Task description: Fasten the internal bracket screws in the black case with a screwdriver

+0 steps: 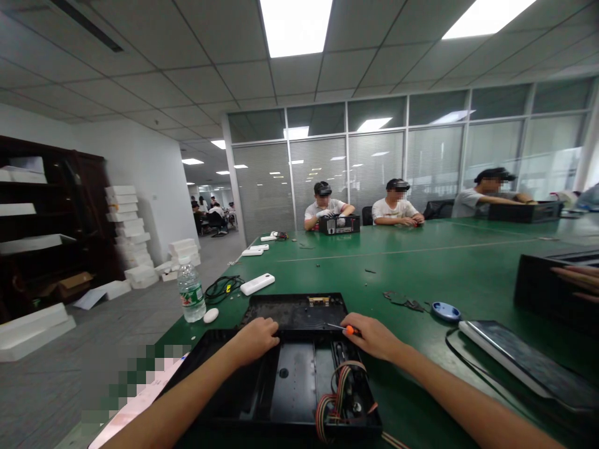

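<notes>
We sit at a green tabletop (pixel 309 267), and on it, directly before us, lies the black case (pixel 299 390), open side up. It looks rigid and, we judge, moderately heavy, so its outer walls seem the place to take hold. A black panel (pixel 283 310) lies at its far side; whether the two are joined, we cannot tell. The panel looks thin and stiff, its smooth face probably a little slippery, so we would hold it by the edges.

Our left hand (pixel 258 335) is where case and panel meet, fingers curled in; we cannot tell whether that grip pinches anything. Our right hand (pixel 372 337) is at the same border, its grip closed around the orange handle of a screwdriver (pixel 350 330), shaft pointing left over the panel. The coloured wires (pixel 344 393) in the case's near right corner look soft and easily snagged; we should not lift by them.
</notes>
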`<state>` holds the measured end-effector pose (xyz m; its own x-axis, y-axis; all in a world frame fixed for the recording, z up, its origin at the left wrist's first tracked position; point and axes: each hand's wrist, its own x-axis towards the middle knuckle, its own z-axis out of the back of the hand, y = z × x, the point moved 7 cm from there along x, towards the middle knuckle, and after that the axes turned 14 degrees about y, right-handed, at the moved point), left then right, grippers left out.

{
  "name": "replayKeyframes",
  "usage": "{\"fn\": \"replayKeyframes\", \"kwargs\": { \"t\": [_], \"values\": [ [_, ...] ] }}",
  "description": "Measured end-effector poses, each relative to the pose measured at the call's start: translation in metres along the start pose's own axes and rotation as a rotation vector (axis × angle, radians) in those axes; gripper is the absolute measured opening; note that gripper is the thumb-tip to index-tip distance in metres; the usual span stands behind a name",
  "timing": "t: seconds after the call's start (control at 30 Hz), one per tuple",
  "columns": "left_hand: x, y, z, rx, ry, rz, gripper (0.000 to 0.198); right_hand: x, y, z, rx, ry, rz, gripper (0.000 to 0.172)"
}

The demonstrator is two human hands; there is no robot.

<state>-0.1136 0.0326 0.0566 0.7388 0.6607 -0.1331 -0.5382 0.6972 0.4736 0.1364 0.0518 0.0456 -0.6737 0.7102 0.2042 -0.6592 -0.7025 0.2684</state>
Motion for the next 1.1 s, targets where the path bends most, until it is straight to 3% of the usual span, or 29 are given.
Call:
{"fn": "replayKeyframes", "kwargs": {
  "t": [0.13,0.43,0.57,0.7,0.83,0.97,1.1],
  "values": [
    [-0.003,-0.003,-0.005,0.027,-0.027,-0.046,0.013,-0.002,0.004,0.006,-0.003,-0.017,0.008,0.019],
    [-0.003,0.01,-0.022,-0.1,0.034,0.152,0.018,-0.003,0.008,0.008,-0.003,-0.014,0.011,0.017],
    [-0.004,0.018,-0.027,-0.283,0.07,0.27,0.02,-0.003,0.007,0.007,0.008,-0.008,0.006,0.016],
    [-0.001,0.025,-0.03,-0.434,0.098,0.475,0.019,-0.002,0.008,0.007,0.012,-0.003,0.003,0.015],
    [0.0,0.025,-0.028,-0.46,0.125,0.604,0.017,-0.003,0.01,0.009,0.0,-0.003,0.003,0.015],
    [-0.005,0.025,-0.01,-0.414,0.027,0.551,0.018,-0.004,0.008,0.011,-0.002,-0.023,0.0,0.016],
    [-0.006,0.014,0.023,-0.438,-0.189,0.317,0.016,-0.004,0.005,0.007,-0.006,-0.033,-0.008,0.016]
  ]
}}
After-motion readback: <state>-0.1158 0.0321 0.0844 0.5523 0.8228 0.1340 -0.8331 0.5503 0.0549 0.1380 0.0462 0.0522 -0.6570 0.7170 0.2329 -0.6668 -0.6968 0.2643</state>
